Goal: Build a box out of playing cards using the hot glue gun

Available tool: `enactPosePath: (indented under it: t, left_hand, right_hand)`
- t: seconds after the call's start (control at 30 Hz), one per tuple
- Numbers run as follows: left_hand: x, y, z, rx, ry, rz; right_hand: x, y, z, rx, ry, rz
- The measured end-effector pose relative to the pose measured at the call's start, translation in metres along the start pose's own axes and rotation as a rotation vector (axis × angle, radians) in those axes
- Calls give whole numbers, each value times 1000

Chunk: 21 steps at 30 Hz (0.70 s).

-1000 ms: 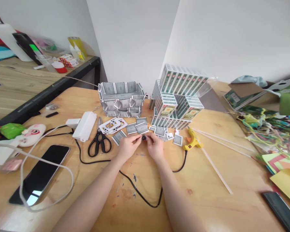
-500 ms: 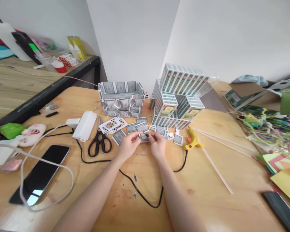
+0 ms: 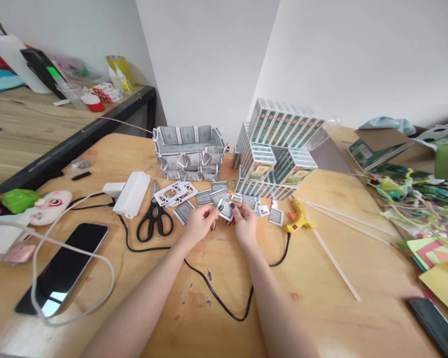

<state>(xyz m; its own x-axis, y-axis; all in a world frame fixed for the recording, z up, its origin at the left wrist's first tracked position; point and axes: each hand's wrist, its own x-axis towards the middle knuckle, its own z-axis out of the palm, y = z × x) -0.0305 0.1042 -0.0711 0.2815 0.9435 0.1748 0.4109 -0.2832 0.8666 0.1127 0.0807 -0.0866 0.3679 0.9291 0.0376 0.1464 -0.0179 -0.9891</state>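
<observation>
Between my hands is a small playing card [image 3: 225,210], its white face partly showing. My left hand [image 3: 201,220] pinches its left side with thumb and fingers. On the other side my right hand [image 3: 243,219] grips it the same way. Just beyond lie grey-backed playing cards [image 3: 204,197], several of them overlapping. Face-up cards [image 3: 174,193] are spread to the left, above black scissors [image 3: 154,219]. A box-like structure built of folded cards [image 3: 188,151] stands behind them. To the right rests a yellow glue gun [image 3: 299,217].
Stacked card boxes [image 3: 280,149] stand at the back right. A black cable [image 3: 216,300] loops under my forearms. At left are a phone [image 3: 65,268], a white power strip [image 3: 133,194] and a white cable. Glue sticks [image 3: 336,263] and coloured strings [image 3: 425,204] lie at right.
The card between my hands has turned from its grey back to show its white face. My fingers have shifted on it, and my left hand sits slightly lower.
</observation>
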Motion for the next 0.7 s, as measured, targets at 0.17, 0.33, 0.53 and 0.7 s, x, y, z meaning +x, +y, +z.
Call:
enactPosePath:
  t: [0.17, 0.33, 0.53, 0.7]
  left_hand:
    - [3, -9, -18, 239, 319, 11]
    - [11, -23, -40, 445, 482, 28]
    - [14, -38, -43, 768, 380, -88]
    - [10, -35, -48, 782, 320, -80]
  right_hand:
    - [1, 3, -3, -197, 110, -66]
    - [1, 5, -2, -351, 110, -129]
    - [-1, 3, 0, -439, 66, -174]
    - [-3, 2, 1, -492, 17, -181]
